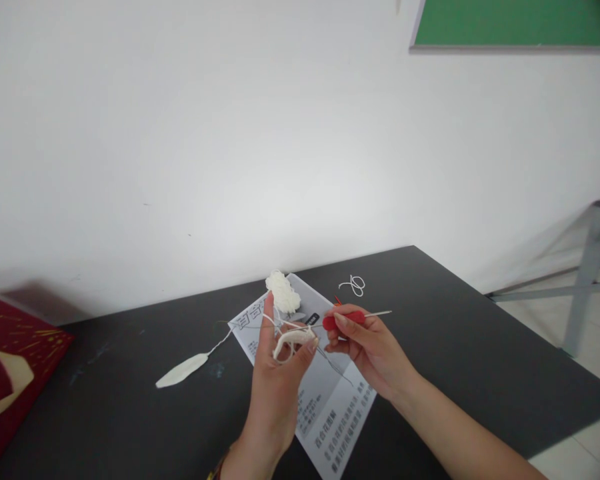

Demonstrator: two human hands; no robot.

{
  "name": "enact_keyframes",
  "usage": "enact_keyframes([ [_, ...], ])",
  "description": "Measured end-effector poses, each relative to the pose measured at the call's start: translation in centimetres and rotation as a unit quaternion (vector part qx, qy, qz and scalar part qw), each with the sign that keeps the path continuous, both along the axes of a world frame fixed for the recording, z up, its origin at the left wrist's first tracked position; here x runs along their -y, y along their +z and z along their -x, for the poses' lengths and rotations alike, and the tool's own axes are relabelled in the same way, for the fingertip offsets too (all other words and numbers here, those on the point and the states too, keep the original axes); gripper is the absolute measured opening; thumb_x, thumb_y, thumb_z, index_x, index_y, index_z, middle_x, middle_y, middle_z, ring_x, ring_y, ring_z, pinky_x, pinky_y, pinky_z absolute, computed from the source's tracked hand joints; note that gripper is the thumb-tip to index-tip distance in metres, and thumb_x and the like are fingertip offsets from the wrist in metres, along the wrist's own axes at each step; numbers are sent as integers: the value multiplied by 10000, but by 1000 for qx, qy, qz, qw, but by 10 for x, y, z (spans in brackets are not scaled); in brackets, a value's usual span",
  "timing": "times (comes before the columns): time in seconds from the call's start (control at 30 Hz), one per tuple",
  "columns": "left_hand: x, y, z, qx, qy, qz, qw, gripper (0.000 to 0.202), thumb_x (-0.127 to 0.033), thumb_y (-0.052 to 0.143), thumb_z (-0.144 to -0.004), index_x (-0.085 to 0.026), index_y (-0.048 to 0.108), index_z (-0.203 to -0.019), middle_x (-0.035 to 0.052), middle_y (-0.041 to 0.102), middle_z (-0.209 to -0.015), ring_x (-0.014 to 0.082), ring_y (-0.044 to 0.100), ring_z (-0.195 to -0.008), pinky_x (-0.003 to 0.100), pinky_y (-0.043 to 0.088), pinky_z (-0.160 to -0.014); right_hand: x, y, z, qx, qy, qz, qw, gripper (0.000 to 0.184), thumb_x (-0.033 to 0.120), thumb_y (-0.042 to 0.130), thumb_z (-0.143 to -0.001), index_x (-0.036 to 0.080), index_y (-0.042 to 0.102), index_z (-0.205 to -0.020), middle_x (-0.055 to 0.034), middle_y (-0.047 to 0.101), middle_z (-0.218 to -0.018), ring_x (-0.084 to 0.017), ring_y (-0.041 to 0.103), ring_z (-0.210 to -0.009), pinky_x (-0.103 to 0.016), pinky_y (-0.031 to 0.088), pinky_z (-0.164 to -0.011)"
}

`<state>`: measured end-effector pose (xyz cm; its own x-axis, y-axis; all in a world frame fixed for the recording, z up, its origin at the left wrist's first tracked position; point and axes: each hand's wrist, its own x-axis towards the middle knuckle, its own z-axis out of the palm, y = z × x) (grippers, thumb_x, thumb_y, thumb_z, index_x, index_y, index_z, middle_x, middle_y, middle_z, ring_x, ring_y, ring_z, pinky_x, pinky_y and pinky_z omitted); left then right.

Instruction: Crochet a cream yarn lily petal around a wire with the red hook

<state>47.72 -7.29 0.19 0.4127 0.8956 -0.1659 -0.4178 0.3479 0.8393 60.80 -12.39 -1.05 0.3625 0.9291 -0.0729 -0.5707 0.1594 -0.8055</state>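
My left hand (276,373) is raised above the dark table (455,347), pinching a small white crocheted piece (293,340) between thumb and fingers, with white yarn looped over the index finger. My right hand (367,343) grips a crochet hook with a red handle (344,319); its metal tip (380,313) points right, away from the piece. A ball of white yarn (283,291) lies on a printed instruction sheet (325,393) just behind my hands. A finished white leaf-shaped piece (181,371) lies on the table to the left, trailing a strand.
A short loop of white yarn (354,285) lies at the back of the table. A dark red box with gold print (10,373) sits at the left edge. A white wall stands close behind; a grey metal table frame (585,280) is at the right.
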Motion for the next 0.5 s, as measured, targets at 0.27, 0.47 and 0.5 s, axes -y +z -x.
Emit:
enact_keyframes([
  [0.27,3,0,1,8,-8,7,1000,920,-152,765,-655,-395,295,-1407,-30,650,-850,102,599,-785,224,461,-779,0,3,0,-14,7,0,1000,148,286,733,-742,158,718,-814,0,664,-687,-87,593,-596,-205,562,-577],
  [0.47,3,-3,1,36,-19,3,999,896,-144,755,-661,-368,312,-1408,-13,669,-878,101,605,-805,205,461,-773,0,2,-2,-32,8,2,999,174,287,746,-727,144,716,-822,-7,667,-701,-87,590,-587,-206,570,-553],
  [0.5,3,-4,1,31,-19,3,999,885,-152,755,-667,-370,318,-1404,-16,668,-874,99,604,-800,204,461,-773,0,2,-2,-32,7,2,999,176,285,745,-729,141,715,-826,-9,668,-703,-87,589,-585,-209,572,-552],
])
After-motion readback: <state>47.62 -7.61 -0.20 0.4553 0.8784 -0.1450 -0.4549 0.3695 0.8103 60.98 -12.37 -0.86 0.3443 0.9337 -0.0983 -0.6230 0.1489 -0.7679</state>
